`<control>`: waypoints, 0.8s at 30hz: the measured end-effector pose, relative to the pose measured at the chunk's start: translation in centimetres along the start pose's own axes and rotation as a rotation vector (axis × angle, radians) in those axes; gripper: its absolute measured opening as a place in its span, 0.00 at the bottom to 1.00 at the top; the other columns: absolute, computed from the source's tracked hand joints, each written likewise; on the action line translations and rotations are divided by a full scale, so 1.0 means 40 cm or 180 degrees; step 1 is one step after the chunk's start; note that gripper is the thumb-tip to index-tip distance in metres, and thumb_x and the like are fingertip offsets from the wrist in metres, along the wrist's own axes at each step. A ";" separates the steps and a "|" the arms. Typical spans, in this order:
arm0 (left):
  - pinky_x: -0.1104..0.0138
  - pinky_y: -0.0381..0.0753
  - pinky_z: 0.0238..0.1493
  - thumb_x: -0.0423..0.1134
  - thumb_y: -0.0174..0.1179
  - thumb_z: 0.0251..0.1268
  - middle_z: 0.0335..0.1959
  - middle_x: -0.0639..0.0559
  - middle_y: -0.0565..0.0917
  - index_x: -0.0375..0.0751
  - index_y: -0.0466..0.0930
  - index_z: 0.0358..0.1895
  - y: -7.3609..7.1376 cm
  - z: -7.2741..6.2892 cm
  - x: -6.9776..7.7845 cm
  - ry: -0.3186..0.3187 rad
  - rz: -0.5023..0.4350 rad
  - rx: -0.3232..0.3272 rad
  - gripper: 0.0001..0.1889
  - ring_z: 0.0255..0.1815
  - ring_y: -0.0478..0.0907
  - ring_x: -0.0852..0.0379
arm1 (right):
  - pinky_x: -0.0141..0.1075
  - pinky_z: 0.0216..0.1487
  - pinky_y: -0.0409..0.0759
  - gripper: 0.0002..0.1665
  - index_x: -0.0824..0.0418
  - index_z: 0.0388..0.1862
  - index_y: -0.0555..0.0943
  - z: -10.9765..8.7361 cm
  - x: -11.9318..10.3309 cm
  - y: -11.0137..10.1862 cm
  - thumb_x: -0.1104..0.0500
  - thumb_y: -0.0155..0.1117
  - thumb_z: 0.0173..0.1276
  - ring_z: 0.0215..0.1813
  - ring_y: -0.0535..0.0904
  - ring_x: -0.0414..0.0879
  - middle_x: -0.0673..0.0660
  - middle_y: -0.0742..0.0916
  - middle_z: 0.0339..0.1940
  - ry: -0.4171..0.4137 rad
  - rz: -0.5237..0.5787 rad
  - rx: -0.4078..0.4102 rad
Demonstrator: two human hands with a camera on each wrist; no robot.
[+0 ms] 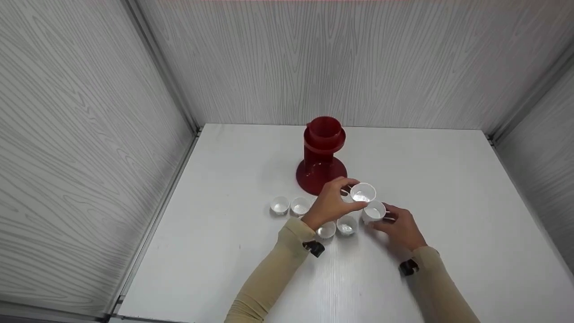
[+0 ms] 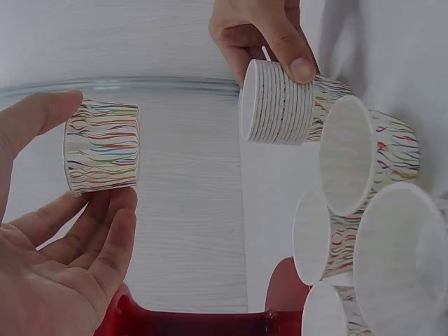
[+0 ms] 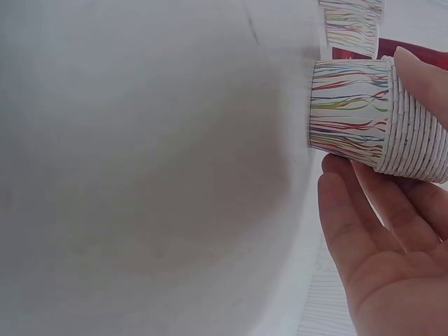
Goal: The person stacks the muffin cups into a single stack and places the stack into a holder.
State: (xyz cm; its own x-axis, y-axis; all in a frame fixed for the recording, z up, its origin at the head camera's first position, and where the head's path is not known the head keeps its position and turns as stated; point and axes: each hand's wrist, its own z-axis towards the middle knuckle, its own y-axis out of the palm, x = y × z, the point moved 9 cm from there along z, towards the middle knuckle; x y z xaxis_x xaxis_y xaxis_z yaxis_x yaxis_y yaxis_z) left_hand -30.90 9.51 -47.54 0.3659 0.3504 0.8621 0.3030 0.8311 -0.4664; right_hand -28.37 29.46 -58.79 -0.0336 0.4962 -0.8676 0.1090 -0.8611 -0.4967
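My left hand holds one small paper cup. My thumb is on one side and my fingers are on the other, spread just as wide as the cup. The cup has its mouth up, and I can see its white inside. Wavy lines in red, blue, green and orange run round its outside.

My right hand has its thumb and fingers bent round a stack of cups. The cups sit one inside the other, so lots of white rims are close together, and only the bottom cup shows much of its wavy lines. I can't tell if the stack touches the table. The cup in my left hand is higher than the stack, and there is a gap between them.

Near my hands, loose cups stand on the table with their mouths up. I see white inside them too. My left arm and hand hide part of this group.

Behind the cups stands a red holder. It has a wide round foot and a hollow round top.
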 end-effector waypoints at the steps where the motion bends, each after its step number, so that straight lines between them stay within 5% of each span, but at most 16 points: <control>1: 0.68 0.85 0.58 0.48 0.77 0.58 0.54 0.52 0.85 0.44 0.82 0.62 0.010 0.004 0.000 -0.0003 0.0031 -0.0023 0.29 0.52 0.82 0.58 | 0.42 0.64 0.84 0.39 0.57 0.69 0.80 0.001 -0.001 -0.001 0.53 0.82 0.59 0.64 0.84 0.56 0.59 0.86 0.65 -0.0005 -0.0011 0.0005; 11: 0.69 0.85 0.55 0.46 0.77 0.58 0.53 0.50 0.86 0.42 0.83 0.61 0.098 0.040 -0.020 0.0026 0.0153 -0.0192 0.28 0.49 0.80 0.63 | 0.45 0.64 0.85 0.31 0.59 0.64 0.83 0.001 0.000 -0.004 0.57 0.79 0.62 0.62 0.85 0.57 0.60 0.87 0.62 -0.0020 -0.0084 0.0008; 24: 0.77 0.78 0.49 0.47 0.78 0.57 0.51 0.51 0.87 0.42 0.84 0.59 0.154 0.054 -0.056 -0.0038 0.0292 -0.0275 0.27 0.50 0.81 0.64 | 0.43 0.61 0.86 0.26 0.61 0.59 0.85 -0.009 0.004 -0.009 0.58 0.79 0.62 0.59 0.86 0.56 0.60 0.89 0.57 0.0038 -0.0032 0.0076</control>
State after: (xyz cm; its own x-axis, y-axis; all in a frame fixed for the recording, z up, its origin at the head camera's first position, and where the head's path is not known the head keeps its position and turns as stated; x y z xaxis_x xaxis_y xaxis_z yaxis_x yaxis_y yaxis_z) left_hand -31.76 14.79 -51.91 0.3852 0.4287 0.8172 0.3437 0.7552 -0.5582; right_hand -28.06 29.87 -58.73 -0.0228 0.5059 -0.8623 0.0850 -0.8584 -0.5058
